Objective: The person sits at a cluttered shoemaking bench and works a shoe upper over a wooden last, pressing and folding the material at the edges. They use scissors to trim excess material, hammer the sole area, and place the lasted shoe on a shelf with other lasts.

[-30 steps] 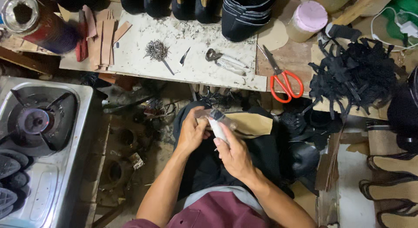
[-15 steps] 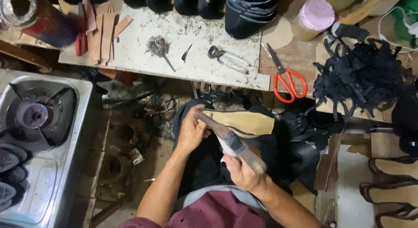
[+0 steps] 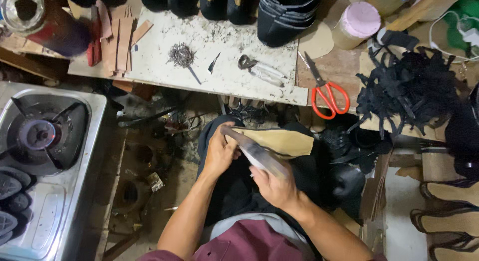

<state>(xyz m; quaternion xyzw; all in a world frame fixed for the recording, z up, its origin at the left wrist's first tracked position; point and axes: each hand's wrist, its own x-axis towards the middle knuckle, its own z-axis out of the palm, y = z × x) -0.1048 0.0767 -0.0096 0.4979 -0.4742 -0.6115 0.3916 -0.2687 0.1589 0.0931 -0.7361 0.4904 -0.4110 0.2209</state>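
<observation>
A tan, flat leather shoe sole (image 3: 282, 141) lies on the person's lap, its near end pinched in the left hand's (image 3: 219, 154) closed grip. Just beside it, the right hand (image 3: 274, 186) is wrapped tight around a long grey metal tool (image 3: 254, 151) slanting across the sole. Beyond both grips, orange-handled scissors (image 3: 327, 94) lie on the tabletop (image 3: 224, 76).

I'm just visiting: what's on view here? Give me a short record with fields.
Left hand: left hand grips the tan sole piece on the lap
Right hand: right hand holds a long flat tool laid across the sole piece
Bench: red-handled scissors, pile of nails, black straps
Left side: gas stove
</observation>
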